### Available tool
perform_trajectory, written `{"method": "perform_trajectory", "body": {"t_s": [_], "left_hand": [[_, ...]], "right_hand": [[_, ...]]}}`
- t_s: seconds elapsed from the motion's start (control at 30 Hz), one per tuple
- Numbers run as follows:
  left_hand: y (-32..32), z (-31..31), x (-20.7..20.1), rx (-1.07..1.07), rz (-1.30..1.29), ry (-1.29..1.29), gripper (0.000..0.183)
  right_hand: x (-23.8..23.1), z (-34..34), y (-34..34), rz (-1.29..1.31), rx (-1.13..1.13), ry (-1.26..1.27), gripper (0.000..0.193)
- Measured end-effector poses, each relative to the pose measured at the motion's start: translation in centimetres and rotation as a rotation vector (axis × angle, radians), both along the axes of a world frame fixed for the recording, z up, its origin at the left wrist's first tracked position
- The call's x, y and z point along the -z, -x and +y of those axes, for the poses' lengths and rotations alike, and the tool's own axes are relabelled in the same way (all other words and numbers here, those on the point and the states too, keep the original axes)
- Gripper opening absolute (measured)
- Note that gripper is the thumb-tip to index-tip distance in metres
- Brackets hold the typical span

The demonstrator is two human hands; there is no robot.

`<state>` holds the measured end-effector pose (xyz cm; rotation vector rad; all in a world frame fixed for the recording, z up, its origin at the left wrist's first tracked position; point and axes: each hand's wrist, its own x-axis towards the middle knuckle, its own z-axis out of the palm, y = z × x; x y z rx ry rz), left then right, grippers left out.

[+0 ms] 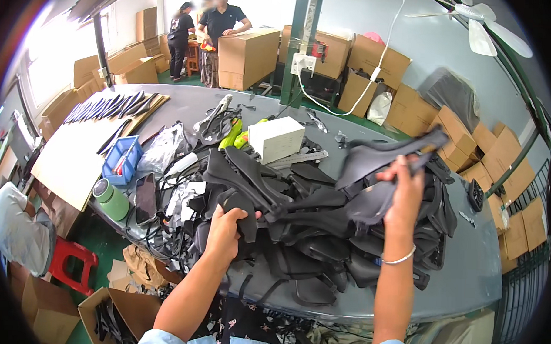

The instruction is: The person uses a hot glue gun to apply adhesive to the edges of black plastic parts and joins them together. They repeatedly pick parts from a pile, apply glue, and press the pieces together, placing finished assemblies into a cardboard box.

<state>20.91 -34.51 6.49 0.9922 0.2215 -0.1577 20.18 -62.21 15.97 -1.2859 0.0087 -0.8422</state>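
A heap of black bicycle saddles covers the middle of the grey table. My right hand is raised over the heap's right side, its fingers closed on a black saddle smeared by motion. Another dark curved piece hangs just below it; whether the same hand holds both I cannot tell. At the heap's left side my left hand is closed around the end of a black saddle, thumb on top. Just beyond that hand lies a long-nosed saddle.
Left of the heap are a green bottle, a blue bin and a phone. A white box stands behind it. Cartons and a red stool are on the floor. Two or more people stand beyond the table by a large carton.
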Motion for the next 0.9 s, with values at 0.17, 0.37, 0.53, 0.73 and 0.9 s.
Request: {"method": "perform_trajectory", "body": {"t_s": [0.17,0.37,0.53,0.73,0.9], "left_hand": [[1.0,1.2,-1.0,-0.055,-0.007,0.053,0.032],[2.5,2.2,-1.9,-0.008,0.001,0.104,0.034],[3.5,3.0,-2.4,0.039,-0.024,0.161,0.033],[4.9,4.0,-2.8,0.016,-0.011,0.12,0.033],[5.9,3.7,-3.2,0.069,-0.043,0.024,0.041]], "right_hand": [[-0.1,1.2,0.2,-0.056,0.163,0.588,0.033],[4.5,4.7,0.4,0.135,0.102,1.489,0.064],[5.3,11.7,2.8,-0.095,-0.245,1.501,0.045],[5.9,12.9,3.2,-0.225,-0.171,1.579,0.039],[6.9,13.5,2.9,-0.272,0.006,1.692,0.032]]}}
